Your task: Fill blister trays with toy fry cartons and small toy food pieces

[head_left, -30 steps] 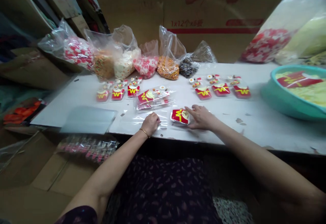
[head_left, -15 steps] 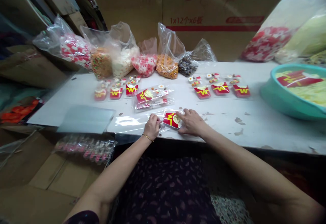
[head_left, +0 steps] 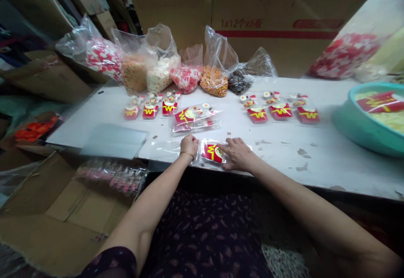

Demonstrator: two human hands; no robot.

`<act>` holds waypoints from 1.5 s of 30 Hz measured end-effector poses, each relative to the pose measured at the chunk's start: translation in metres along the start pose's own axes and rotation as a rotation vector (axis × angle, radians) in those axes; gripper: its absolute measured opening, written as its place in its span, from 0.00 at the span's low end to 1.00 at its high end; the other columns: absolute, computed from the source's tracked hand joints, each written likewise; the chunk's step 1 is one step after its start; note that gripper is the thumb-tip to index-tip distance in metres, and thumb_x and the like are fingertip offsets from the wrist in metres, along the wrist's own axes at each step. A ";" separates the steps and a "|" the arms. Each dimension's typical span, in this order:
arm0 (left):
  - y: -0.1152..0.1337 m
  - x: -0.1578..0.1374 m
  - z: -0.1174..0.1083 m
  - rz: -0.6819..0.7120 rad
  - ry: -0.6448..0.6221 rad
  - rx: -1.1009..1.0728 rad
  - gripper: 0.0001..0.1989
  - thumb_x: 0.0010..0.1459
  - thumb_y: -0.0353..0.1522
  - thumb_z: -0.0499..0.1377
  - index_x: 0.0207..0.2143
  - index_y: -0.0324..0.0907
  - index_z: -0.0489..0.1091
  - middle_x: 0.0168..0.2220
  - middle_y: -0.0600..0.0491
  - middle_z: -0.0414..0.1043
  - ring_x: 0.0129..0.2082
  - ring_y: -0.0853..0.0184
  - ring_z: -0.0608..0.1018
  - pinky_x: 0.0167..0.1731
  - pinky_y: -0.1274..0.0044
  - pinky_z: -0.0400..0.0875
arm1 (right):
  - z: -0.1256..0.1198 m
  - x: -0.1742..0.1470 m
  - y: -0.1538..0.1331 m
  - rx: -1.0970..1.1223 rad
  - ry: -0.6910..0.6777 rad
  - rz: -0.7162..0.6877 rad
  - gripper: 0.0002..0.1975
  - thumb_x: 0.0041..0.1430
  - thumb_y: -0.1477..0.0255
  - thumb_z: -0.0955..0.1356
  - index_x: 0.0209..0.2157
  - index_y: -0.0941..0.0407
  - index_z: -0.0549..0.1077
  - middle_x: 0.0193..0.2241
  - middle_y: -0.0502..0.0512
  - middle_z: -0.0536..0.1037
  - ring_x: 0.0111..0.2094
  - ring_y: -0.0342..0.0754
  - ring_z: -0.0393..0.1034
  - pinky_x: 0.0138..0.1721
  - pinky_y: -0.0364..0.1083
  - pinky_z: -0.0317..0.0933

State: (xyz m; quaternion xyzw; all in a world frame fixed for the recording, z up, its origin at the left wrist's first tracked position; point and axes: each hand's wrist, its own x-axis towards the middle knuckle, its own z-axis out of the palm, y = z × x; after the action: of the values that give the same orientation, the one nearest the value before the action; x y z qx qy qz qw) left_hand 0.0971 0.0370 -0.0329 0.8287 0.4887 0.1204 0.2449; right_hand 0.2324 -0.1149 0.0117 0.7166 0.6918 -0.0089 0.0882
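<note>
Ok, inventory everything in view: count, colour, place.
Table: one, white, centre.
Small packs: six, red, three left, three right.
Middle pack: at least one, red, between them.
Front pack: one, red, front edge.
Film: one, clear, beside front pack.
Bags: six, pink, tan, white, pink, orange, dark, table's back.
Big bags: apparently two, pink, yellowish, back right.
Basin: one, turquoise, table's right.
Sheets: uncountable stack, translucent, front left.
Cartons: several, brown, behind and left.
Wrapped packs: uncountable, pink, lower left.
Pieces: several, orange, far left.
Bracelet: one, gold, left wrist.
Clothing: one, dark, bottom.
Left hand: one, curled at film.
Right hand: one, touching front pack.
</note>
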 end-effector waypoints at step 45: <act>0.018 0.003 -0.046 0.797 -0.624 0.193 0.19 0.44 0.23 0.58 0.41 0.44 0.67 0.47 0.51 0.59 0.36 0.69 0.71 0.39 0.77 0.65 | 0.001 0.005 -0.026 0.158 0.195 -0.034 0.18 0.53 0.64 0.65 0.47 0.49 0.67 0.45 0.55 0.69 0.46 0.53 0.57 0.48 0.52 0.44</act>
State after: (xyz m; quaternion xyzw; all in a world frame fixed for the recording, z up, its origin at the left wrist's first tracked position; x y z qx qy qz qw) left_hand 0.0919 0.0461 0.0159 0.9659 0.0476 -0.0945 0.2364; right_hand 0.2064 -0.1091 0.0069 0.7070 0.7062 0.0046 -0.0363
